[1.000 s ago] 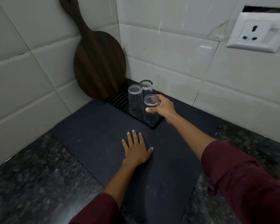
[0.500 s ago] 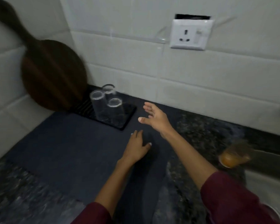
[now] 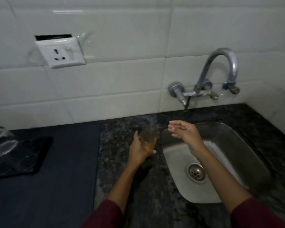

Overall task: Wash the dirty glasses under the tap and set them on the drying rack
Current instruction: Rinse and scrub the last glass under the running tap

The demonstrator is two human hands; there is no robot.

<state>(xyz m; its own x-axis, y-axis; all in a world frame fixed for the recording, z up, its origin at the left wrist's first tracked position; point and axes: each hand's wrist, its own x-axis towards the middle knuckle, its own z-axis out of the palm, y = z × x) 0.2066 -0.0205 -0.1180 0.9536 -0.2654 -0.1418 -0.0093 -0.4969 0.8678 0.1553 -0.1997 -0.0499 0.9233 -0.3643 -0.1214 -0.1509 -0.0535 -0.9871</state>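
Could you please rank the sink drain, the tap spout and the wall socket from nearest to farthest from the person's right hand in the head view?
From the right hand, open above the sink:
1. Sink drain, below the hand in the basin.
2. Tap spout, up and to the right on the wall; not much farther than the drain.
3. Wall socket, far to the left on the tiles.

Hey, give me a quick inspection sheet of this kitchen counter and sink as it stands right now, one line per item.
Surface: dark speckled granite counter with dark blue mat.
Job's things: clear glass with amber liquid on the counter beside steel sink; washed clear glasses on black drying rack; chrome tap, no water seen.
Clutter: nothing seen.
Grippers: left hand fingers around the amber glass; right hand open over the sink.
Cables: nothing seen.
Surroundings: white tiled wall, white wall socket.
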